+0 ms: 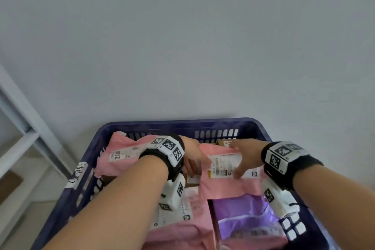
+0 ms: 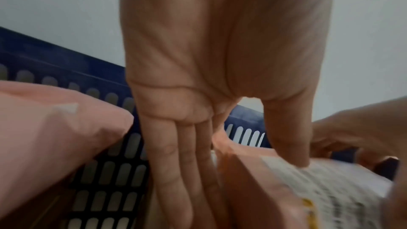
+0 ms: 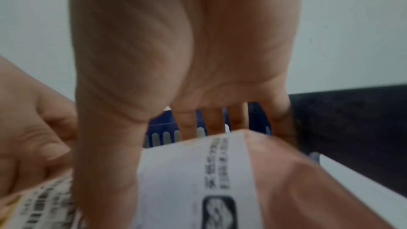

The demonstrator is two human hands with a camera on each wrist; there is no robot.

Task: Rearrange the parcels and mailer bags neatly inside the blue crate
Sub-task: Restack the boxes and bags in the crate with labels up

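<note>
The blue crate point(image 1: 182, 123) holds several mailer bags and parcels. In its middle lies a pink mailer bag point(image 1: 229, 186) with a white shipping label point(image 1: 225, 165). My left hand point(image 1: 197, 163) grips the bag's left edge: the thumb point(image 2: 293, 145) presses on the label and the fingers point(image 2: 176, 171) run down the bag's side. My right hand point(image 1: 238, 159) grips its far right part, with the thumb point(image 3: 110, 145) on the label point(image 3: 193, 171) and the fingers point(image 3: 213, 121) behind the far edge. The underside of the bag is hidden.
Another pink mailer point(image 1: 125, 154) leans in the far left corner. A purple mailer point(image 1: 247, 217) and a pink one point(image 1: 182, 233) lie at the near side. Brown boxes point(image 1: 192, 178) show underneath. A white shelf frame point(image 1: 26, 124) stands left of the crate, a grey wall behind.
</note>
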